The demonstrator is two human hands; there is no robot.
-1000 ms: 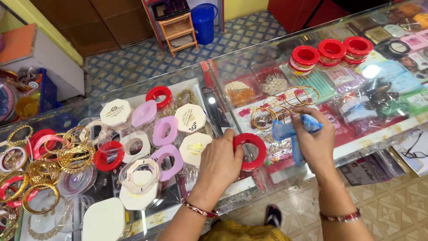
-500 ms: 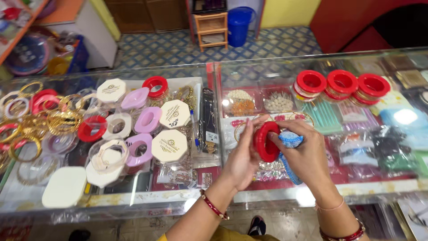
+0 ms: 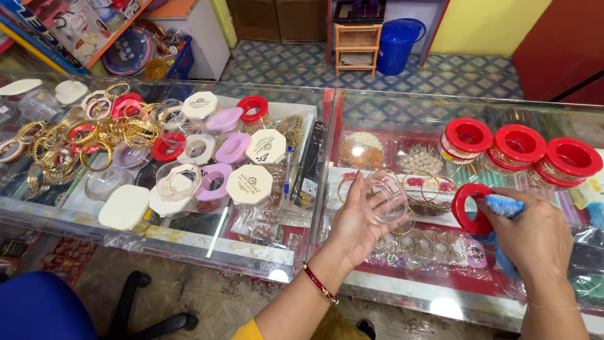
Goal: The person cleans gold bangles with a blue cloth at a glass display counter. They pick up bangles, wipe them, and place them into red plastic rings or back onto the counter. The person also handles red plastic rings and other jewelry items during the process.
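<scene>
The left hand (image 3: 358,220) is curled around a clear round plastic jar (image 3: 385,198), fingers wrapped over its side, so the grip is closed on the jar and holds it tilted just above the glass-topped display desk (image 3: 302,252). A red bangle sits on that wrist (image 3: 319,283).

The right hand (image 3: 535,236) is to the right of the jar and apart from it. Its grip is closed on two things at once: a red ring-shaped plastic lid (image 3: 469,209), pinched at its right edge so that its open face turns toward the left hand, and a crumpled blue cloth (image 3: 503,206) bunched under the fingers right beside the lid. Lid and jar are near each other but not touching; the lid stands slightly lower and to the right of the jar's mouth.

Behind the right hand, on the desk, three clear round jars with red lids (image 3: 519,150) stand in a row, each just beside the next. On the left half of the desk lie a heap of gold bangles (image 3: 94,135), white octagonal boxes (image 3: 248,184), lilac ring-shaped lids (image 3: 233,148) and a flat white lid (image 3: 124,206). Under the glass, packets of small jewellery (image 3: 415,160) show. On the tiled floor beyond stands a blue plastic bucket (image 3: 397,44) next to a small wooden stool (image 3: 357,41).
</scene>
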